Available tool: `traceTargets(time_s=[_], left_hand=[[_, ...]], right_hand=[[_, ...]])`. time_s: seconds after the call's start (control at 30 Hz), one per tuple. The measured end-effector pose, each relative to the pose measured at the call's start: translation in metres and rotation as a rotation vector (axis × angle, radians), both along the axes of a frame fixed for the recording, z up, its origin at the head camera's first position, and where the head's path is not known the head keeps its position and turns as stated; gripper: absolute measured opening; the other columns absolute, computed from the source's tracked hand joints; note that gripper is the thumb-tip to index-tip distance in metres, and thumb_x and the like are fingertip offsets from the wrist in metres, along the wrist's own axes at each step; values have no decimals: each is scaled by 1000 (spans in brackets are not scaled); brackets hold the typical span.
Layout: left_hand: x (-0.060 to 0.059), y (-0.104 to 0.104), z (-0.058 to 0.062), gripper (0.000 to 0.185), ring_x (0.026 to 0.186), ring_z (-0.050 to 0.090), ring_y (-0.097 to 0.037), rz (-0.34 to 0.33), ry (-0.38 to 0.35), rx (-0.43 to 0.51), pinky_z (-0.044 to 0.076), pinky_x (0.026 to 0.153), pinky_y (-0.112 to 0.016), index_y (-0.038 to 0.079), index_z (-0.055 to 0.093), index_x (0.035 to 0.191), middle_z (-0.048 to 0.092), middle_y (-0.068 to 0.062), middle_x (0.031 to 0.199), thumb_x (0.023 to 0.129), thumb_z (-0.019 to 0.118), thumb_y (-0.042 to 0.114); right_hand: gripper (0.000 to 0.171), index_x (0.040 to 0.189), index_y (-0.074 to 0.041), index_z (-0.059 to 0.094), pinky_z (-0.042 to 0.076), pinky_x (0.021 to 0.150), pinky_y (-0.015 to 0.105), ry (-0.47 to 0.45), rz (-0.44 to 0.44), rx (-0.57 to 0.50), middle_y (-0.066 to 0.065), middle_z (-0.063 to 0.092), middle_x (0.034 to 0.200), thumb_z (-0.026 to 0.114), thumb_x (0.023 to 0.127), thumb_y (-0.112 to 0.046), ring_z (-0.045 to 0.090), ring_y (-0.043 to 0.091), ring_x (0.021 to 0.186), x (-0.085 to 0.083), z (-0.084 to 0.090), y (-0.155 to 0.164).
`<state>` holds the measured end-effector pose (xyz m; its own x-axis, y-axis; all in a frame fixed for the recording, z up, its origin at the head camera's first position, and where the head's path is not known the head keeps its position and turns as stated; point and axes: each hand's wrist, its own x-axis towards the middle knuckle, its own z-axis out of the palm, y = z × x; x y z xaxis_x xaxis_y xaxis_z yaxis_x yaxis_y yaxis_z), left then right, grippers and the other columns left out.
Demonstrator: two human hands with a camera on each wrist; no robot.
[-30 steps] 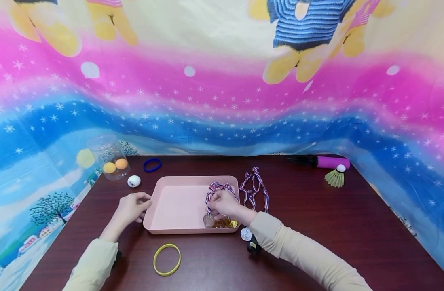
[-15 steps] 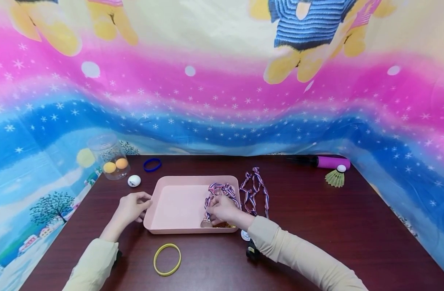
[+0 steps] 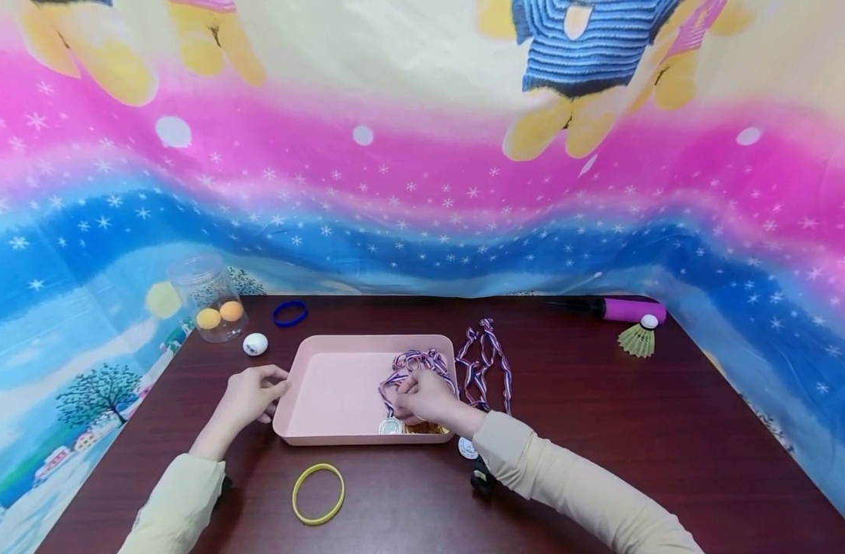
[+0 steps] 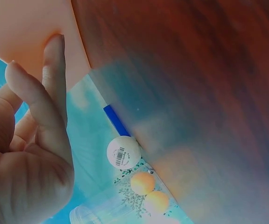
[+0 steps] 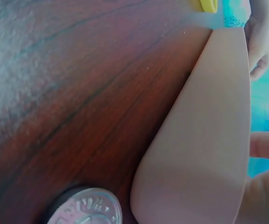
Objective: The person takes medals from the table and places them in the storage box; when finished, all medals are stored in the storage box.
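Observation:
In the head view a pink tray (image 3: 339, 385) lies on the dark table. My left hand (image 3: 249, 396) is at its left end, and in the left wrist view a straight finger (image 4: 55, 60) touches the tray's outer wall. My right hand (image 3: 425, 396) is over the tray's right part, thumb and fingers pinching the striped ribbon of a silver medal (image 3: 391, 425). This medal lies face up near the front wall. More red, white and blue ribbon (image 3: 422, 359) is bunched behind the hand, and gold medals (image 3: 425, 428) show partly beneath it.
Right of the tray lie another striped ribbon (image 3: 486, 362) and its silver medal (image 3: 467, 448). A yellow wristband (image 3: 318, 495) is in front; a blue wristband (image 3: 289, 314), white ball (image 3: 255, 344) and clear jar (image 3: 218, 331) with two orange balls stand back left. A shuttlecock (image 3: 639, 337) and purple-handled pump (image 3: 630, 309) are back right.
The silver medal has shifted slightly left and its face now shows bright. Its ribbon has spread out left of my right hand, which has shifted slightly. My left hand has stayed put.

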<state>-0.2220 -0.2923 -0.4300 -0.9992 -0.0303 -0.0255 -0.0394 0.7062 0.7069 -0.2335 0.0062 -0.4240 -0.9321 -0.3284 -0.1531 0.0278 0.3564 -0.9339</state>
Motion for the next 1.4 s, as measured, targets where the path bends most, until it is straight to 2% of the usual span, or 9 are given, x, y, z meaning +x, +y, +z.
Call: traceTargets(time_s=[0.17,0.3,0.4,0.53,0.73,0.9,1.07,1.23,1.4], left_hand=[[0,1,1,26,53,65,-15,-1,-3,-1,55,45,-29,-4,63,112,71,-12,76,93,59,13],[0,1,1,26,53,65,-15,7,-11,-5,55,45,-29,-4,63,112,70,-12,76,93,58,12],[1,2,2,26,54,65,-16,10,-14,-7,55,45,-29,-4,62,112,70,-12,76,92,58,12],[1,2,3,26,54,66,-16,9,-15,-7,55,45,-29,-4,63,113,70,-13,77,92,58,13],[2,2,2,26,55,66,-16,8,-15,-10,56,46,-30,-3,63,113,71,-13,78,92,58,13],[2,1,2,26,54,66,-15,6,-13,-10,56,46,-30,-3,63,112,71,-13,78,92,58,13],[2,-1,2,26,54,65,-16,-6,-2,-3,55,45,-30,-4,63,111,71,-13,77,92,58,13],[2,-1,2,26,54,66,-15,2,-9,1,56,46,-29,-3,63,112,71,-13,77,92,59,14],[1,0,1,27,54,66,-15,-1,-8,3,56,46,-30,-3,63,112,71,-13,78,92,59,14]], right_hand=[[7,89,6,56,60,59,32,-9,-2,12,13,62,75,60,83,5,71,25,68,1,3,3],[7,91,7,54,61,62,34,-30,34,-12,22,66,80,59,85,5,72,31,73,2,8,9],[8,92,7,54,61,64,34,-38,52,-24,22,67,82,59,87,4,72,31,75,1,14,17],[11,94,7,55,61,65,35,-33,52,-26,21,67,85,61,88,2,72,30,78,-1,29,31],[18,102,11,53,60,74,42,-20,34,-33,26,65,95,60,88,1,70,35,87,-7,54,63],[19,102,10,52,61,69,36,-12,-1,-25,26,66,95,61,89,0,72,28,81,-12,68,95],[17,101,6,52,60,59,34,-34,-37,38,20,68,91,62,89,-2,70,16,67,-15,60,126],[16,95,1,57,57,52,33,-44,-57,216,15,70,87,66,86,-8,66,12,59,-8,39,146],[19,85,-4,60,54,49,33,-3,-124,398,6,69,71,73,81,-17,66,14,56,0,19,157]])
